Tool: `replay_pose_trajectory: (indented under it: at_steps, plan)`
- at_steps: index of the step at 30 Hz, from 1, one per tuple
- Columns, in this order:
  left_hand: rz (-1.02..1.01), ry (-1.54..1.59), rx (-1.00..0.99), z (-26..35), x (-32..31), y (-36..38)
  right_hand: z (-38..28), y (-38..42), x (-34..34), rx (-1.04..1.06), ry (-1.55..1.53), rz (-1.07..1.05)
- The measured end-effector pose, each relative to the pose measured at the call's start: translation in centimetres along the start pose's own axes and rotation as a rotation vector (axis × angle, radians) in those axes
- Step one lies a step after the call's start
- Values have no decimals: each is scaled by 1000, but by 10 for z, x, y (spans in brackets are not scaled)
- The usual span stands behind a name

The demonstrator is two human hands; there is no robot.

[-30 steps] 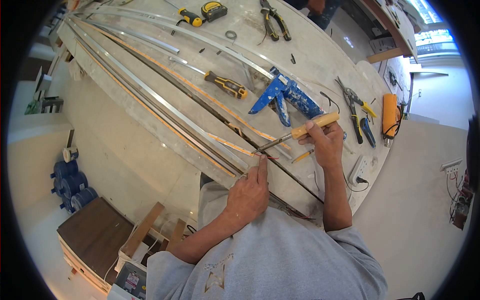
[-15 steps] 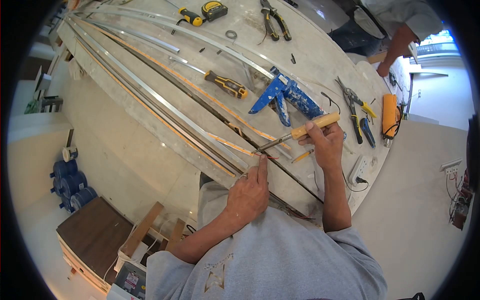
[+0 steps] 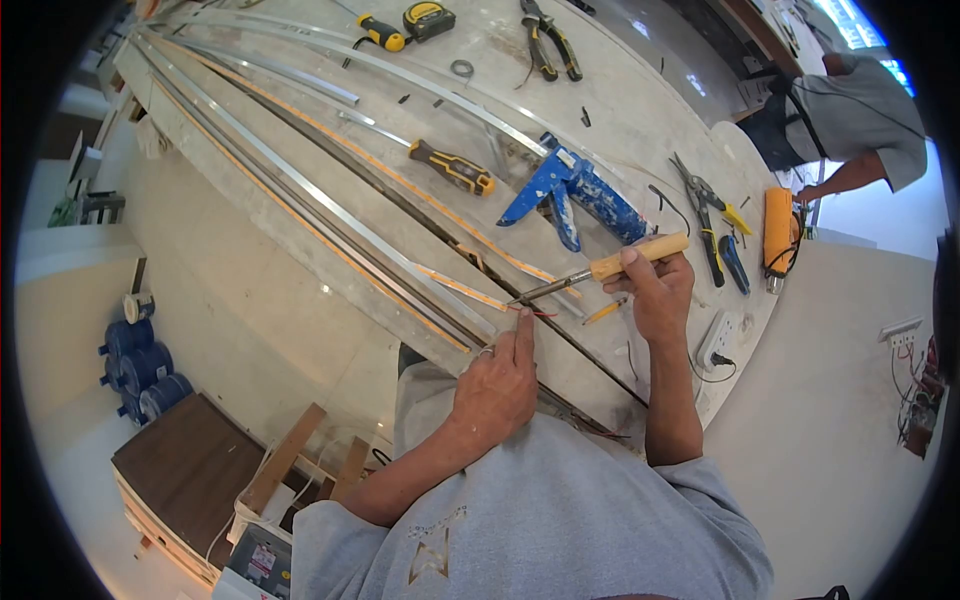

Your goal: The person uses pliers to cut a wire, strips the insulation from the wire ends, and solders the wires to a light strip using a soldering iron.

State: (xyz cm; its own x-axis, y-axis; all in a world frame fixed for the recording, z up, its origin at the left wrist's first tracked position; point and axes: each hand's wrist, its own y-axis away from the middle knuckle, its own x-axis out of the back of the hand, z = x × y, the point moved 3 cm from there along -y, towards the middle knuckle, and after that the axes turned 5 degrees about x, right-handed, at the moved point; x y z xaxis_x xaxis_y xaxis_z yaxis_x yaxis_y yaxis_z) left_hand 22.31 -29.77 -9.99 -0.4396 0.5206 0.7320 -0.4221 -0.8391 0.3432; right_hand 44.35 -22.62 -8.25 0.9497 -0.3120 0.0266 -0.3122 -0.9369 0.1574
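My right hand (image 3: 660, 300) grips the wooden handle of a soldering iron (image 3: 640, 257). Its metal shaft slants down to the left, with the tip at the end of a short LED strip (image 3: 460, 285). A thin red wire (image 3: 545, 314) comes out at that end. My left hand (image 3: 497, 390) rests at the table's near side, its index fingertip pressing on the wire beside the tip; the thumb is hidden. Close to my right hand lie a yellow pencil-like stick (image 3: 605, 311) and a blue caulking gun (image 3: 612, 210).
Long metal profiles (image 3: 290, 175) run up to the left. A screwdriver (image 3: 450, 167), pliers (image 3: 548, 45), tape measure (image 3: 428, 20), tin snips (image 3: 708, 215), orange power tool (image 3: 779, 235) and power strip (image 3: 718, 340) lie around. Another person (image 3: 850, 120) is at the upper right.
My right hand and the soldering iron's handle have shifted slightly right, while the tip stays by the strip's end. The other person has moved to the right and shows more fully.
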Motion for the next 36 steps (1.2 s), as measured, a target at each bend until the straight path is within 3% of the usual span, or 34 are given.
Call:
replay_pose_trajectory:
  at_steps: [24, 36]
  plan:
    - [-20, -1, 5, 0, 1, 0, 0, 1, -4, -1, 31, -19]
    - [-15, -5, 5, -1, -1, -1, -6, 6, -7, 105, 49, -80]
